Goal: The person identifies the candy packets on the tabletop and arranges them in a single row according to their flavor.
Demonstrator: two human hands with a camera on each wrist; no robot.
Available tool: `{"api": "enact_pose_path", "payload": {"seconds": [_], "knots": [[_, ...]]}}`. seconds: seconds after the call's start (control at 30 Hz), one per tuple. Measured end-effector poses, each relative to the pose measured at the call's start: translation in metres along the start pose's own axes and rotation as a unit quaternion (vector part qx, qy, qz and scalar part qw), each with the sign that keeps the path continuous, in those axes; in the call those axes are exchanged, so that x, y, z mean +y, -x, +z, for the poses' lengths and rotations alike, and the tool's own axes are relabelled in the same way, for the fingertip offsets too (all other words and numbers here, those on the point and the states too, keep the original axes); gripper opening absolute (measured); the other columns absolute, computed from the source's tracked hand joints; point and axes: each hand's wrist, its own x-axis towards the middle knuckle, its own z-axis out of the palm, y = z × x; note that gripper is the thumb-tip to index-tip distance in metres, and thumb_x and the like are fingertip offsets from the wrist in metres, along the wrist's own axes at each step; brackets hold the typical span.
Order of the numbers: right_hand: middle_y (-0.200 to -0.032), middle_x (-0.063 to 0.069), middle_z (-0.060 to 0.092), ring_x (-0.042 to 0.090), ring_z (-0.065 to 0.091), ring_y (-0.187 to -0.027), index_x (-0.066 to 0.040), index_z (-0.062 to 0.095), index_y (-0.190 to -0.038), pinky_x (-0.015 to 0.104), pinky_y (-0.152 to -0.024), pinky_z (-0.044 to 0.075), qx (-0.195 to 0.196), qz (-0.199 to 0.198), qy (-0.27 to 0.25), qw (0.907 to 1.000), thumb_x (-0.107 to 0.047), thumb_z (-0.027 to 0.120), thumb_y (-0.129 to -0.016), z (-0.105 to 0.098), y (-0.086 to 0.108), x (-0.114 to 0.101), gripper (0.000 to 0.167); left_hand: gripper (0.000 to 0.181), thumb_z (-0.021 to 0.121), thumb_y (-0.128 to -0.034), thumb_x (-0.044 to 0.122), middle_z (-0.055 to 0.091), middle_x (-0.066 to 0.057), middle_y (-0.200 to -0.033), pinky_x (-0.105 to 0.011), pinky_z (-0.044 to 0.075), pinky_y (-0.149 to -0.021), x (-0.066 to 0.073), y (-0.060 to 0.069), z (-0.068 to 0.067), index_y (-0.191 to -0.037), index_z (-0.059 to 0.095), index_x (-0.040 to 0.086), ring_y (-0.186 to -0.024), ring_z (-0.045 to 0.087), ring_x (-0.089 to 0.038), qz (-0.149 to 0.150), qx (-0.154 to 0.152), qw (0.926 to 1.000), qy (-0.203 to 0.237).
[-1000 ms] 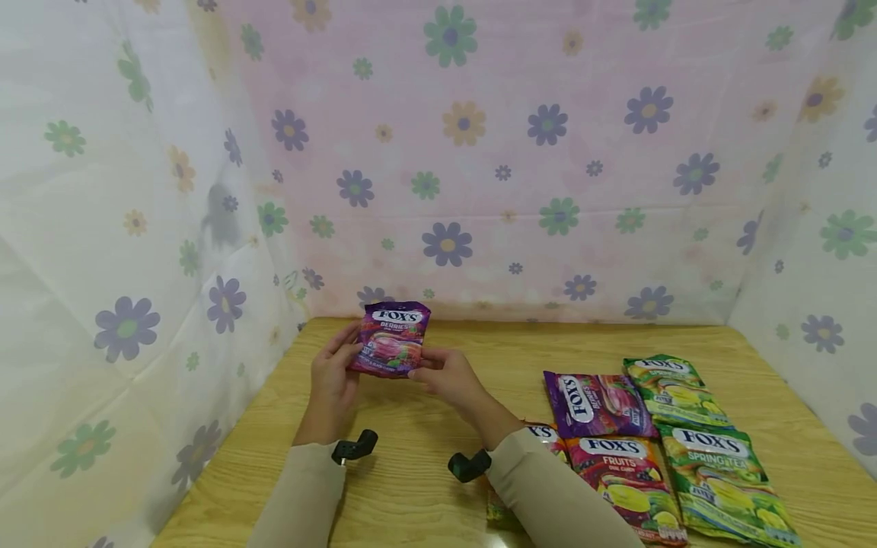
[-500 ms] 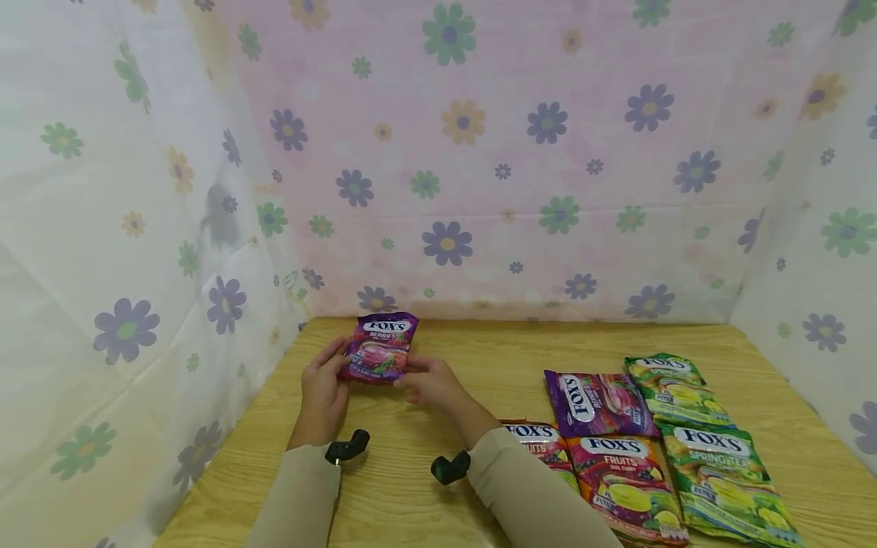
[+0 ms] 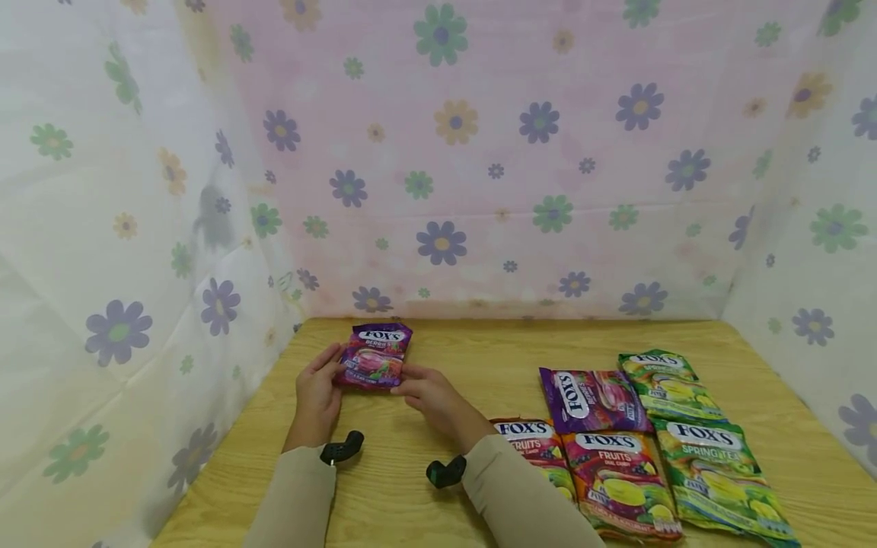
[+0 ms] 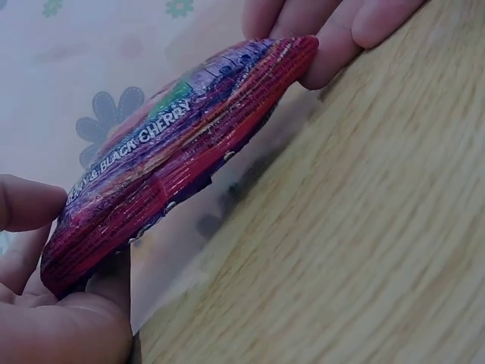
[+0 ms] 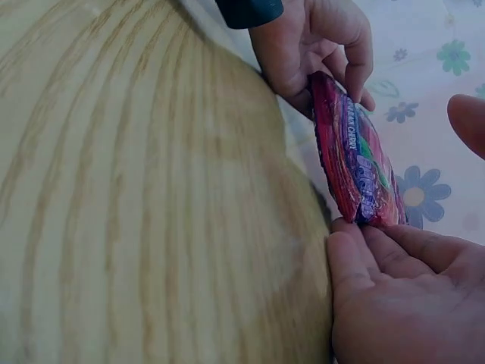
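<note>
A purple bag of berry candy is held tilted above the left part of the table. My left hand grips its left edge, the thumb on the printed face and fingers beneath, as the left wrist view shows. My right hand is at the opposite edge. In the right wrist view its fingers are fairly straight and touch the edge of the bag, while the thumb stands apart from it.
On the right of the wooden table lie another purple berry bag, two red fruit candy bags and two green spring tea bags. Floral cloth encloses the table at the back and both sides.
Both hands have moved left and lower with the purple bag. The right hand has loosened at its edge. More of the left red bag now shows beside the right sleeve.
</note>
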Motion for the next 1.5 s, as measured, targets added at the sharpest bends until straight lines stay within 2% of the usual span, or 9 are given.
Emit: {"api": "enact_pose_path", "payload": {"seconds": [0.17,0.23,0.3,0.4,0.57,0.73,1.07,1.3,1.5], "knots": [[-0.164,0.02,0.037,0.037,0.034,-0.153,0.002,0.036,-0.158,0.054,-0.125,0.027,0.011,0.001,0.039,0.9992,-0.012,0.067,-0.096,0.0,-0.003,0.002,0.071,0.056,0.05,-0.0956,-0.017,0.046,-0.02,-0.158,-0.019,0.053,-0.097,-0.003,-0.004,0.002,-0.151,0.047,-0.005,-0.145,0.049,-0.02,0.011,-0.007,0.9995,-0.03],[-0.162,0.021,0.04,0.038,0.035,-0.152,0.002,0.038,-0.157,0.056,-0.125,0.027,0.018,0.001,0.054,0.9984,-0.013,0.068,-0.095,0.001,-0.005,0.003,0.07,0.058,0.047,-0.0958,-0.017,0.042,-0.022,-0.16,-0.019,0.052,-0.099,-0.004,-0.004,0.003,-0.153,0.042,-0.008,-0.148,0.045,-0.021,0.015,-0.016,0.9989,-0.041],[-0.161,0.022,0.042,0.038,0.036,-0.152,0.001,0.04,-0.156,0.058,-0.125,0.026,0.024,0.001,0.059,0.998,-0.013,0.068,-0.094,0.001,-0.006,0.004,0.069,0.058,0.045,-0.0958,-0.018,0.039,-0.023,-0.162,-0.02,0.05,-0.103,-0.004,-0.003,0.002,-0.153,0.039,-0.01,-0.15,0.042,-0.021,0.014,-0.021,0.9986,-0.046],[-0.16,0.022,0.043,0.039,0.038,-0.15,0.001,0.044,-0.154,0.058,-0.124,0.028,0.035,0.003,0.054,0.9979,-0.011,0.067,-0.095,0.002,-0.006,0.006,0.065,0.058,0.043,-0.0963,-0.017,0.041,-0.021,-0.162,-0.021,0.048,-0.107,-0.005,-0.002,0.001,-0.154,0.038,-0.009,-0.151,0.039,-0.021,0.01,-0.019,0.9987,-0.046],[-0.158,0.022,0.045,0.04,0.04,-0.149,0.001,0.046,-0.153,0.057,-0.123,0.031,0.044,0.006,0.051,0.9977,-0.009,0.065,-0.095,0.004,-0.005,0.01,0.062,0.058,0.042,-0.0956,-0.015,0.04,-0.02,-0.162,-0.024,0.043,-0.113,-0.005,0.002,-0.003,-0.154,0.041,-0.007,-0.15,0.04,-0.02,0.004,0.005,0.9981,-0.061],[-0.16,0.023,0.042,0.041,0.037,-0.15,0.002,0.045,-0.153,0.058,-0.123,0.03,0.044,0.001,0.058,0.9973,-0.008,0.063,-0.095,0.007,-0.003,0.011,0.062,0.055,0.045,-0.0951,-0.012,0.047,-0.02,-0.156,-0.023,0.046,-0.109,-0.007,0.003,-0.003,-0.15,0.047,-0.008,-0.143,0.046,-0.02,0.009,0.035,0.996,-0.082],[-0.16,0.024,0.042,0.042,0.036,-0.151,0.005,0.043,-0.153,0.058,-0.123,0.029,0.043,-0.008,0.062,0.9971,-0.005,0.06,-0.096,0.007,-0.001,0.004,0.061,0.05,0.047,-0.0955,-0.007,0.054,-0.02,-0.149,-0.026,0.047,-0.108,-0.006,0.0,0.004,-0.145,0.052,-0.01,-0.137,0.049,-0.02,0.024,0.054,0.9941,-0.091],[-0.159,0.025,0.043,0.041,0.038,-0.149,0.003,0.046,-0.152,0.059,-0.123,0.03,0.044,-0.006,0.064,0.9969,-0.006,0.061,-0.096,0.007,-0.001,0.005,0.059,0.045,0.046,-0.0997,-0.002,0.054,-0.02,-0.148,-0.03,0.043,-0.114,-0.006,-0.001,0.003,-0.144,0.053,-0.01,-0.136,0.05,-0.021,0.026,0.06,0.9926,-0.102],[-0.154,0.024,0.049,0.038,0.047,-0.144,0.002,0.047,-0.152,0.06,-0.121,0.033,0.054,-0.012,0.083,0.995,-0.007,0.062,-0.095,0.009,-0.001,0.005,0.06,0.043,0.052,-0.0979,0.002,0.06,-0.017,-0.143,-0.025,0.047,-0.104,-0.008,-0.002,0.004,-0.139,0.059,-0.008,-0.129,0.053,-0.018,0.032,0.085,0.9857,-0.142]]}}
